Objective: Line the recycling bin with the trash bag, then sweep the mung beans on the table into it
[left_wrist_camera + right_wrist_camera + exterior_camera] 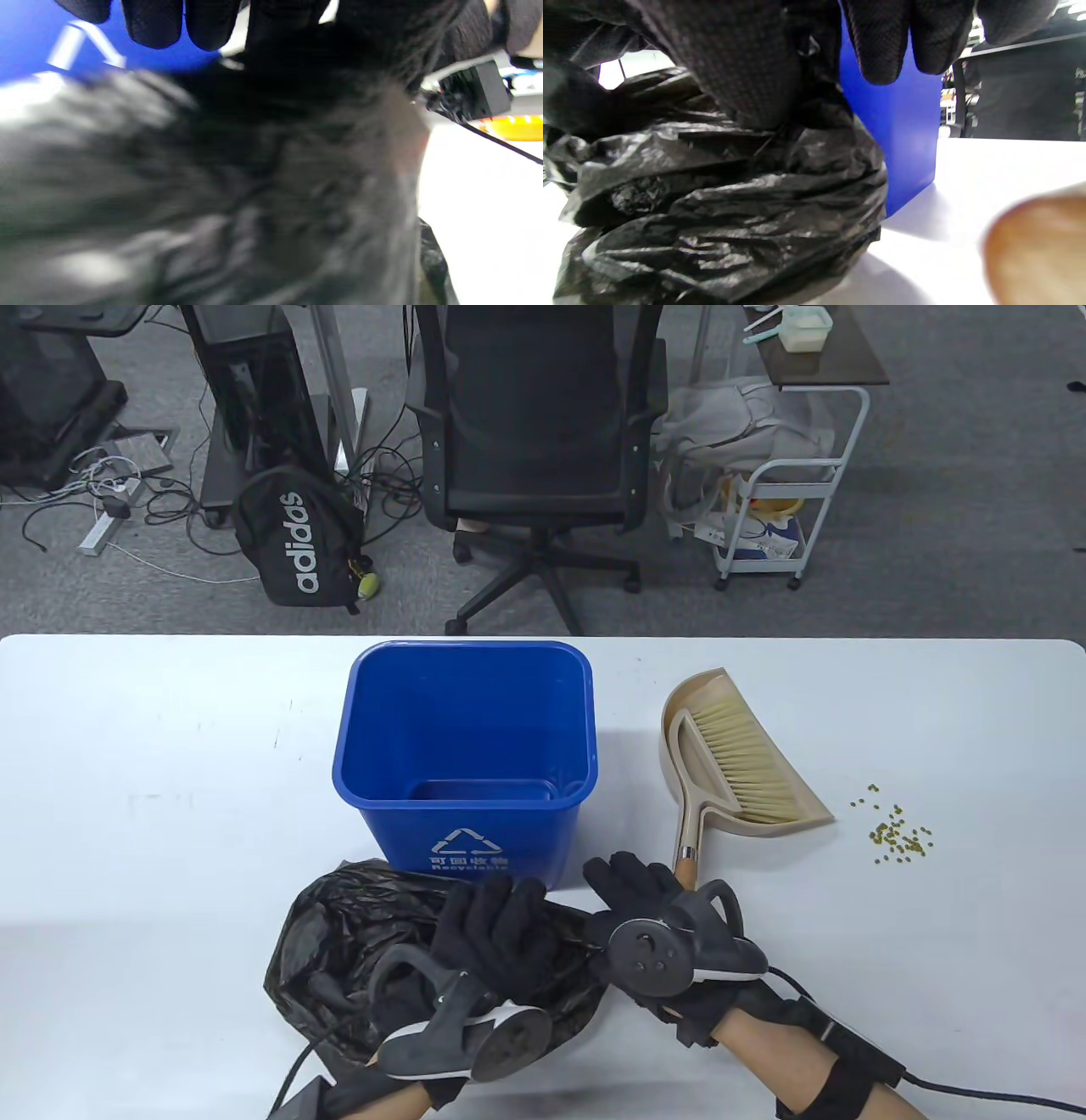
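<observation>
Recycling bin (465, 746) stands unlined at table centre. Trash bag (339, 937) lies crumpled just in front of it. Left hand (492, 933) rests on it; grip unclear. Right hand (645, 912) pinches its edge. Step: opening the bag. Next: find the mouth, spread it over the rim. Mung beans (898, 833) lie unswept, right.

Blue bin (465, 746) with white recycling symbol, black bag (339, 933), beige dustpan (747, 763), green beans (899, 831)
</observation>
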`<state>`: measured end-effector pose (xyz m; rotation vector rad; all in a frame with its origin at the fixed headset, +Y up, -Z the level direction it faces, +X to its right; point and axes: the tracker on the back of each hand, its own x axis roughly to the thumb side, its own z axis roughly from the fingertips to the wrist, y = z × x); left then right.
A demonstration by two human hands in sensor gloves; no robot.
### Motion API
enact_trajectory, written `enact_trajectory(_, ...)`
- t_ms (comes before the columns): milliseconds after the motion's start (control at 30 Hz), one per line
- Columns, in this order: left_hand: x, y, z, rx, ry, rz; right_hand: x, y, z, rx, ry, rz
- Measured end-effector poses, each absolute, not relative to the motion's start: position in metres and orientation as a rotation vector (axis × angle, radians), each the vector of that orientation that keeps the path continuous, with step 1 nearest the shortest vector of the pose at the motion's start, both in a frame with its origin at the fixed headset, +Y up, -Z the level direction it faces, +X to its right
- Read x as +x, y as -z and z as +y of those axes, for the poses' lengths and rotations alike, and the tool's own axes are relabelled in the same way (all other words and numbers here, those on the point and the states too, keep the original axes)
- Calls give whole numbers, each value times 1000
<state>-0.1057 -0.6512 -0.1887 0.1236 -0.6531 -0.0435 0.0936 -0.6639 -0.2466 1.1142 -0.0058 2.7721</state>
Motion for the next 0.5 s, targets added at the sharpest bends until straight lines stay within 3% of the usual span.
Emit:
enact_trajectory(233, -178, 193, -651, 87, -167, -481, 112, 241, -647, 1093, -2802, -171)
enact_trajectory(433, -230, 207, -683, 11, -117, -185, 126, 234, -631, 1110, -2831, -356)
enact_trajectory(500, -239, 213, -696, -83, -128, -104, 130, 230, -627, 1116, -2844, -403)
